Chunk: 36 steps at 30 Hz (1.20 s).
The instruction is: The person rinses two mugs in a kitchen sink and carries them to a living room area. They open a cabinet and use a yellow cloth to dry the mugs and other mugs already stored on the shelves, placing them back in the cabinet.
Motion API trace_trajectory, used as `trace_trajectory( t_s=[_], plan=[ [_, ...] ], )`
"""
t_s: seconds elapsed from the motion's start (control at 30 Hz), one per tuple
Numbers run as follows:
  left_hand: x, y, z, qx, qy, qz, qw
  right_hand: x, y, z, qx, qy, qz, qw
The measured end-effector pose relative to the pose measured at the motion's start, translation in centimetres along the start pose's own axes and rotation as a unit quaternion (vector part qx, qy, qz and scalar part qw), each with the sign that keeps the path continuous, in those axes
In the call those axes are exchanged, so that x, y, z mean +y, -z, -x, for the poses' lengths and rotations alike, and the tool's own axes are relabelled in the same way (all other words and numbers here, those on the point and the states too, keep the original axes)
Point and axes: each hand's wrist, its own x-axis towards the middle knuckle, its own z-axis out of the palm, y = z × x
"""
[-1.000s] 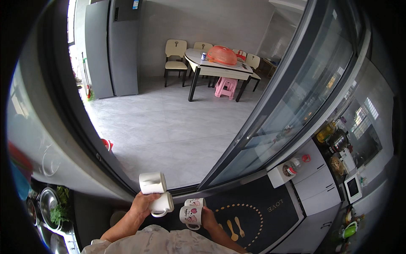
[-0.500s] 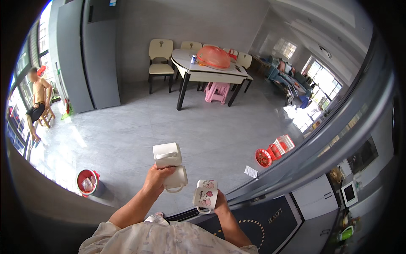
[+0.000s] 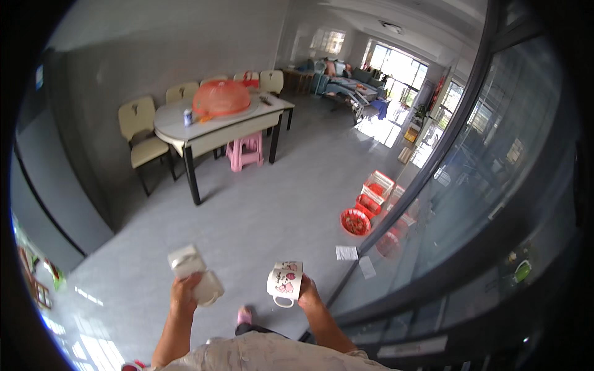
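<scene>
My left hand (image 3: 184,292) is closed round two plain white mugs, held together over the floor. The upper white mug (image 3: 186,261) tilts to the left, and the lower white mug (image 3: 209,289) sits against it; both are a little blurred. To the right, my right hand (image 3: 307,292) grips a white mug with pink cartoon prints (image 3: 285,281) from its right side. That mug's handle points down and away from my fingers. The two hands are apart.
Ahead stands a dining table (image 3: 175,119) with a red mesh food cover (image 3: 221,97), a can (image 3: 188,117) and chairs (image 3: 137,117). A pink stool (image 3: 245,152) is beneath it. Red basin (image 3: 355,222), baskets (image 3: 378,182) and paper (image 3: 346,253) lie by the glass door (image 3: 458,198).
My view has turned right: table and refrigerator have shifted left, the glass door fills the right, and the seated person is out of view. Both hands still hold their mugs, now farther apart.
</scene>
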Motion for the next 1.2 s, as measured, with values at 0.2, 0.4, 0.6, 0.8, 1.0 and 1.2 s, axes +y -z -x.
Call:
trace_trajectory(
  t_s=[0.2,0.4,0.6,0.8,1.0,1.2],
  plan=[
    [2.0,3.1,-13.3,0.086,-0.039,-0.046,0.994,-5.3,-3.2,-15.7,-0.021,0.001,-0.136,0.990],
    [-0.4,0.0,-25.5,0.132,-0.053,-0.029,0.989,-8.4,0.6,-30.2,0.039,0.062,-0.040,0.997],
    [-3.3,-10.4,-41.7,0.033,-0.010,-0.099,0.994,-16.5,7.5,-41.2,0.105,0.132,-0.042,0.985],
    [-11.8,-29.8,-60.1,-0.064,0.057,-0.126,0.988,-26.4,16.3,-47.8,0.267,0.173,-0.045,0.947],
    [-21.3,-56.2,-69.8,-0.290,0.230,-0.165,0.914,-36.5,20.2,-51.5,0.360,0.197,-0.124,0.903],
    [-31.8,-77.3,-77.0,-0.383,0.332,-0.125,0.853,-44.7,28.4,-62.3,0.402,0.251,-0.142,0.869]
  ],
)
